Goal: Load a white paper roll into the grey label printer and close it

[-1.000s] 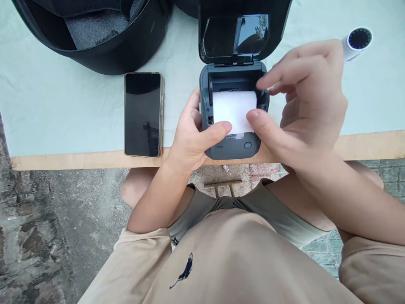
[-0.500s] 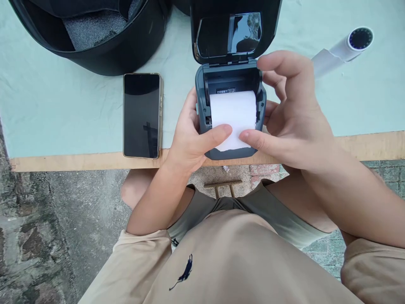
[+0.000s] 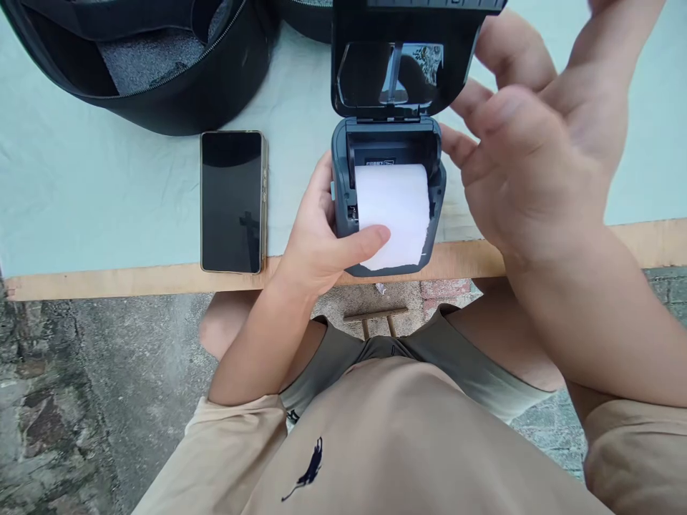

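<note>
A dark blue-grey printer (image 3: pixel 387 143) lies near the table's front edge with its black lid (image 3: pixel 394 75) raised. White paper (image 3: pixel 397 207) with a torn front edge covers much of its inside. My left hand (image 3: pixel 335 236) grips the printer's left side, its thumb pressing on the paper. My right hand (image 3: pixel 542 136) is raised at the right of the lid, fingers apart, with some fingertips close to the lid and the printer's upper right side. Whether they touch it cannot be made out.
A phone (image 3: pixel 232 204) lies left of the printer, at the edge of the table (image 3: pixel 107 277). Beyond it stands an open black zipped case (image 3: pixel 193 100) with grey foam inside. Part of another black case (image 3: pixel 311 20) shows at the top.
My right hand has left the paper and moved up and right beside the lid. The paper's lower end sits slightly differently. My left hand keeps its hold.
</note>
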A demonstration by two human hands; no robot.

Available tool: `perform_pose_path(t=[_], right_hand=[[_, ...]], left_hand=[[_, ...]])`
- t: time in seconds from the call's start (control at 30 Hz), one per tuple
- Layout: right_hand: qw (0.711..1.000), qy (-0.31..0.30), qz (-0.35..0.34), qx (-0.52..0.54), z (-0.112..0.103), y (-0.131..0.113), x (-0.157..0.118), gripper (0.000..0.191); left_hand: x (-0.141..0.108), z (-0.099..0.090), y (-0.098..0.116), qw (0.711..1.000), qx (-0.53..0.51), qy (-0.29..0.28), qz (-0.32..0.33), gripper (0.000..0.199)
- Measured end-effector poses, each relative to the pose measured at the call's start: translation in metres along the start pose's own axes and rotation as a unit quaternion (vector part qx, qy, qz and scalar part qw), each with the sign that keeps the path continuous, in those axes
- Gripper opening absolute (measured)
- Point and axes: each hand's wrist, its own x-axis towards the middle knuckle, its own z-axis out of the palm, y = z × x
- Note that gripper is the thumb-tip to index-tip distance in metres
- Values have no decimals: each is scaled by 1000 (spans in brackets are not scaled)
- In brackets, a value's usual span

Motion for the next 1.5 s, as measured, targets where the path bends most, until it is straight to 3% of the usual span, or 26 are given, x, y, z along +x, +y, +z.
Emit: perform_pose_path(t=[0.1,0.2,0.27,0.43,0.5,0.63,0.77,0.9,1.1,1.23,1.37,1.5], right_hand=[[998,46,-34,-8,10,-10,6,42],[991,4,-111,-80,11,-7,5,32],[984,-7,-124,-130,6,2,2,21],[964,-81,-205,-148,-9,26,-5,28],[966,-112,-185,-143,-11,29,-6,29],[990,-110,-78,-45,-8,24,-8,37],[986,-165,0,-25,-5,20,-7,46],[985,-172,5,-31,-6,22,-6,47],[984,-173,5,-32,-9,23,-5,46],[982,-185,22,-41,-10,25,-3,44],[983,-176,37,-33,-10,27,-2,46],[984,-170,41,-42,-11,26,-2,47]], left_hand=[[0,0,0,1000,1,4,3,63],[-2,6,8,999,15,31,-29,59],[-4,10,14,997,11,45,-56,57],[-7,11,15,994,-23,74,-77,62],[-8,9,13,995,-26,72,-70,61],[-7,11,14,996,-38,60,-62,58],[-6,16,20,992,-68,74,-78,55],[-5,16,22,990,-87,65,-90,37],[-4,15,24,991,-94,54,-80,38],[-1,16,22,987,-136,43,-72,27],[2,16,18,979,-177,71,-68,40],[2,13,16,980,-149,96,-85,35]])
